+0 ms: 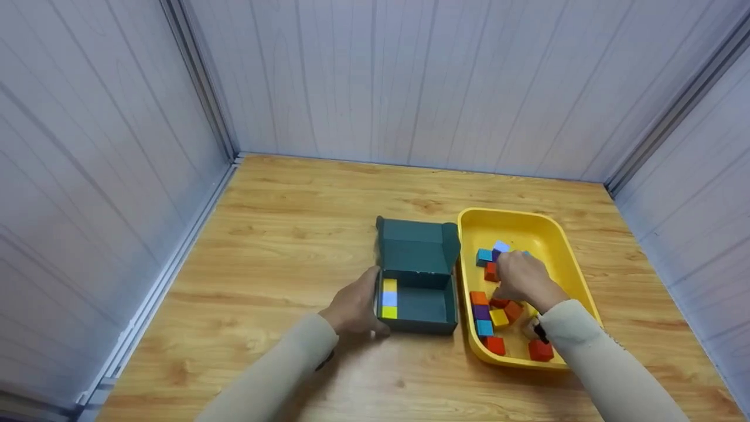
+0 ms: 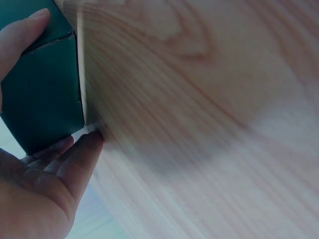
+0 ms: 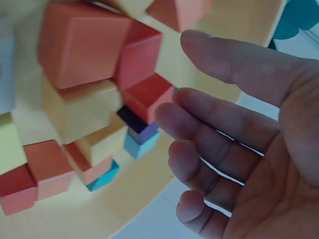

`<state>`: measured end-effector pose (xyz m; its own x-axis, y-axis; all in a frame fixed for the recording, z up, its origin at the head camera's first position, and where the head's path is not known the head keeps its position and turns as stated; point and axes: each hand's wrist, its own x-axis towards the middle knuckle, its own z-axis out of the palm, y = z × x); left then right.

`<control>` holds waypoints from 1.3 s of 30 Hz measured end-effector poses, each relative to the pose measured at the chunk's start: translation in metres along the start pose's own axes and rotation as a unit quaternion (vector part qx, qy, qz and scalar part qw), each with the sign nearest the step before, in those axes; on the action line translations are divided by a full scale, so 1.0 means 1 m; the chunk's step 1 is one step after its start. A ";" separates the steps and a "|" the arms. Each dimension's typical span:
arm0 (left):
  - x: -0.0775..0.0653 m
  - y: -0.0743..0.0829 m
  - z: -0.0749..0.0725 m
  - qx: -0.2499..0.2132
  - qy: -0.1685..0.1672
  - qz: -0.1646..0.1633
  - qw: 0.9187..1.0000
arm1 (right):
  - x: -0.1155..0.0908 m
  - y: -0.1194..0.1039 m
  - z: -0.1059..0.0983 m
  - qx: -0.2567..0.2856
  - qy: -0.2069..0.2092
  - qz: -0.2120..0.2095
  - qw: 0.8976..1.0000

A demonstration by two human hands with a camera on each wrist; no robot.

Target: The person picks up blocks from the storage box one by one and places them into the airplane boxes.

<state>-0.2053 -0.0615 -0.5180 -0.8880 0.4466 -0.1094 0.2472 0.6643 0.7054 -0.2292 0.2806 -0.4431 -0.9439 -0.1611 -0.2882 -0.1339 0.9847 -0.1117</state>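
A dark green box [image 1: 422, 302] stands on the table with its lid [image 1: 416, 240] folded back. Inside, along the left wall, lie a yellow cube [image 1: 389, 285], a pale blue cube [image 1: 389, 299] and a yellow-green cube [image 1: 389, 312] in a row. My left hand [image 1: 354, 302] holds the box at its left side; the left wrist view has the thumb [image 2: 25, 37] on one face and the fingers [image 2: 82, 162] round another. Over the yellow tray [image 1: 562, 252], my right hand [image 1: 521, 278] is among the loose cubes. Its fingers [image 3: 219, 137] are spread and loosely bent beside a red cube [image 3: 148, 97], holding nothing.
Several orange, purple, blue, yellow and red cubes, such as a red cube [image 1: 494, 346], lie scattered in the tray. The tray's left rim runs close beside the box. Pale panelled walls [image 1: 375, 82] border the wooden table [image 1: 281, 246] at the back and sides.
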 end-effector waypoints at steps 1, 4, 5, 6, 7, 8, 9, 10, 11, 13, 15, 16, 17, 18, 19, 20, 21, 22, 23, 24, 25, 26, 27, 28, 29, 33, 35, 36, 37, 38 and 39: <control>0.000 0.000 0.000 0.002 0.000 -0.001 1.000 | 0.000 0.001 0.001 0.001 -0.006 0.005 1.000; 0.000 0.000 0.000 0.005 -0.001 -0.003 1.000 | 0.001 0.004 0.003 0.011 -0.029 0.019 0.999; 0.000 0.001 0.000 0.006 -0.001 -0.004 1.000 | 0.002 0.004 0.004 0.015 -0.037 0.025 0.999; 0.000 0.001 0.000 0.006 0.000 -0.005 1.000 | 0.002 0.005 0.005 0.017 -0.041 0.027 0.999; 0.000 0.000 0.000 0.005 0.000 -0.005 1.000 | 0.003 0.006 0.005 0.017 -0.041 0.027 0.999; 0.000 0.000 0.000 0.004 0.000 -0.004 1.000 | 0.003 0.006 0.006 0.017 -0.042 0.026 0.999; 0.000 0.000 0.000 0.003 0.000 -0.004 1.000 | 0.003 0.006 0.007 0.015 -0.043 0.027 0.999; 0.000 0.000 0.000 0.002 0.000 -0.003 1.000 | 0.003 0.007 0.008 0.014 -0.043 0.026 0.999; 0.000 0.000 0.000 0.001 -0.001 -0.002 1.000 | 0.003 0.007 0.009 0.011 -0.043 0.026 0.999; 0.000 0.000 0.000 -0.002 -0.002 0.002 1.000 | 0.004 0.009 0.011 0.007 -0.042 0.024 0.999; 0.000 0.000 0.000 -0.006 -0.002 0.008 1.000 | 0.004 0.010 0.013 0.007 -0.041 0.022 0.999; 0.000 0.000 -0.001 -0.012 -0.001 0.011 1.000 | 0.004 0.010 0.013 0.008 -0.040 0.021 0.999; 0.000 0.000 -0.001 -0.018 -0.001 0.014 1.000 | 0.004 0.011 0.014 0.009 -0.039 0.020 0.999; -0.001 0.000 -0.001 -0.024 -0.001 0.017 1.000 | 0.004 0.011 0.015 0.011 -0.037 0.019 0.999; -0.001 0.000 -0.002 -0.029 0.000 0.018 0.999 | 0.004 0.011 0.015 0.014 -0.037 0.018 0.999; -0.001 0.000 -0.002 -0.034 0.000 0.019 0.999 | 0.004 0.011 0.015 0.017 -0.037 0.018 0.999; -0.002 0.001 -0.002 -0.039 0.001 0.019 0.999 | 0.004 0.011 0.015 0.019 -0.038 0.019 0.999; -0.002 0.001 -0.003 -0.040 0.001 0.019 0.999 | 0.004 0.011 0.015 0.022 -0.039 0.020 0.999; -0.002 0.002 -0.003 -0.040 0.001 0.019 0.999 | 0.004 0.012 0.015 0.024 -0.041 0.021 0.999; -0.002 0.002 -0.003 -0.039 0.001 0.019 0.999 | 0.004 0.012 0.015 0.025 -0.043 0.023 0.999; -0.002 0.001 -0.003 -0.038 0.001 0.019 0.999 | 0.004 0.011 0.014 0.025 -0.044 0.024 0.998; -0.002 0.001 -0.002 -0.036 0.002 0.019 0.999 | 0.004 0.011 0.014 0.025 -0.046 0.027 0.998; -0.002 0.001 -0.002 -0.035 0.002 0.019 0.999 | 0.003 0.010 0.012 0.026 -0.047 0.029 0.998; -0.002 0.001 -0.002 -0.033 0.003 0.019 0.999 | 0.003 0.010 0.011 0.028 -0.047 0.032 0.998; -0.002 0.001 -0.002 -0.032 0.003 0.018 0.999 | 0.002 0.009 0.010 0.028 -0.046 0.033 0.998; -0.001 0.000 -0.001 -0.027 0.004 0.015 1.000 | -0.002 0.005 0.001 0.031 -0.040 0.032 0.998; 0.000 -0.001 0.000 -0.026 0.004 0.014 1.000 | -0.005 0.003 -0.003 0.032 -0.035 0.025 0.999; 0.000 -0.001 0.000 -0.026 0.004 0.014 1.000 | -0.007 0.001 -0.006 0.037 -0.033 0.022 0.999; 0.000 -0.001 0.000 -0.026 0.003 0.014 1.000 | -0.009 0.000 -0.009 0.040 -0.031 0.019 0.999; 0.001 -0.001 0.000 -0.027 0.003 0.012 1.000 | -0.011 -0.002 -0.011 0.045 -0.028 0.016 0.998; 0.001 -0.001 0.000 -0.026 0.002 0.011 1.000 | -0.013 -0.004 -0.013 0.049 -0.025 0.015 0.998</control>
<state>-0.2061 -0.0621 -0.5193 -0.8842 0.4582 -0.0909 0.2458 0.6218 0.7436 -0.2208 0.2797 -0.4263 -0.9306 -0.1381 -0.3391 -0.0741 0.9780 -0.1948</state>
